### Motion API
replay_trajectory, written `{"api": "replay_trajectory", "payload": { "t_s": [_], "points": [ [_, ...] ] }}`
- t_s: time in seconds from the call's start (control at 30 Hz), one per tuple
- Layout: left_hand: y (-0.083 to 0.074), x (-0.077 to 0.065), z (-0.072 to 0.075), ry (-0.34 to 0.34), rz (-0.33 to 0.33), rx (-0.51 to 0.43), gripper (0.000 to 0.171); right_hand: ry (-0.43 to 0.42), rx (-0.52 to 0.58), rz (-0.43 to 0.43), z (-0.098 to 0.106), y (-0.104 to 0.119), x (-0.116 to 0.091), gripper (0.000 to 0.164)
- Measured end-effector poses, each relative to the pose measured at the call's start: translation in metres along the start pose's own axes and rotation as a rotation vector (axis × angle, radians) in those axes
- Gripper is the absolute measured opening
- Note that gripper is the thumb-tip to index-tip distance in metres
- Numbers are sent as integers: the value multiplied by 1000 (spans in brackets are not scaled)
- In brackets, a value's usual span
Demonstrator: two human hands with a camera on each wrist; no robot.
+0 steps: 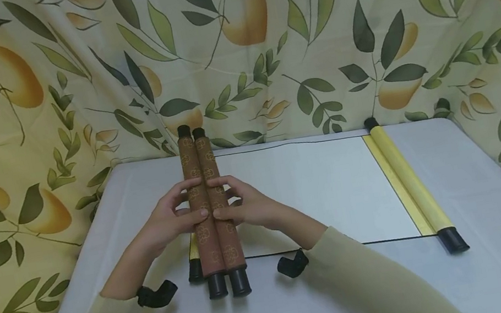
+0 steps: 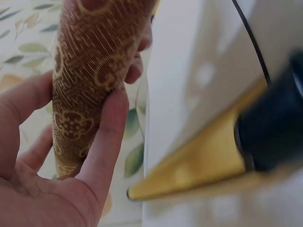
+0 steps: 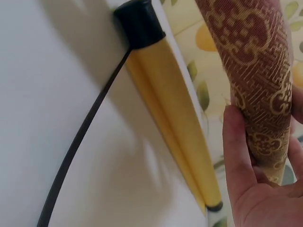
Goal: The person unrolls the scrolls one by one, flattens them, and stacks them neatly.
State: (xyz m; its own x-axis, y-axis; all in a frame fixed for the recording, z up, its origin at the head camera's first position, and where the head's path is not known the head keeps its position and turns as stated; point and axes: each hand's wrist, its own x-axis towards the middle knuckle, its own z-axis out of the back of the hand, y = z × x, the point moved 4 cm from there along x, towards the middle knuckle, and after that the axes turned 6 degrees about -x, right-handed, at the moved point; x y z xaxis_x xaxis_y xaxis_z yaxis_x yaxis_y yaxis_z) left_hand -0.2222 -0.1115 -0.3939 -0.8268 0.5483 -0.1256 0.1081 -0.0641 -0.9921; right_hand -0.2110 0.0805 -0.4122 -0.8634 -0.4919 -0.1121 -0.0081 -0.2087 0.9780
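Note:
A brown patterned scroll with black end caps is raised above the table, its two rolls side by side and nearly touching. My left hand (image 1: 162, 225) grips the left roll (image 1: 205, 243), thumb in front and fingers reaching round the far side. The right roll (image 1: 228, 239) is held the same way by my right hand (image 1: 257, 208). Beneath them lies a second scroll, unrolled, with a white sheet (image 1: 306, 186) between yellow ends. Its right roller (image 1: 407, 179) is fully visible. The left roller (image 2: 199, 165) is mostly hidden in the head view behind the brown rolls.
A white-covered table (image 1: 476, 183) lies under everything. Behind it hangs a cloth (image 1: 296, 75) printed with leaves and fruit, also along the left side. A black strap (image 1: 156, 295) is on the left wrist, another black strap (image 1: 293, 265) on the right.

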Motion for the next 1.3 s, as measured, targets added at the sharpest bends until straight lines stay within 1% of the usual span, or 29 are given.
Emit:
{"api": "replay_trajectory", "payload": {
  "t_s": [0.07, 0.3, 0.47, 0.63, 0.77, 0.97, 1.03, 1.17, 1.23, 1.3],
  "points": [
    [0, 8, -11, 19, -15, -14, 69, -32, -9, 4, 9, -3, -8, 63],
    [-5, 31, -45, 30, -53, -23, 71, -161, 0, -1, 36, -11, -34, 65],
    [-8, 45, -63, 37, -59, -12, 68, -224, 22, 6, 51, -17, -48, 62],
    [-12, 59, -78, 49, -91, -11, 66, -268, 55, 26, 68, -19, -58, 59],
    [-11, 69, -86, 41, -105, -13, 60, -283, 83, 37, 79, -16, -65, 57],
    [-11, 82, -93, 37, -116, -40, 60, -320, 42, 43, 96, -11, -70, 54],
    [-14, 85, -94, 42, -120, -59, 59, -327, 35, 34, 101, -10, -71, 53],
    [-20, 90, -96, 46, -159, -78, 57, -336, 40, 25, 108, -9, -74, 52],
    [-20, 92, -97, 55, -172, -74, 57, -335, 46, 23, 110, -9, -76, 51],
    [-18, 92, -99, 67, -166, -67, 56, -328, 53, 20, 109, -11, -78, 53]
  ]
}}
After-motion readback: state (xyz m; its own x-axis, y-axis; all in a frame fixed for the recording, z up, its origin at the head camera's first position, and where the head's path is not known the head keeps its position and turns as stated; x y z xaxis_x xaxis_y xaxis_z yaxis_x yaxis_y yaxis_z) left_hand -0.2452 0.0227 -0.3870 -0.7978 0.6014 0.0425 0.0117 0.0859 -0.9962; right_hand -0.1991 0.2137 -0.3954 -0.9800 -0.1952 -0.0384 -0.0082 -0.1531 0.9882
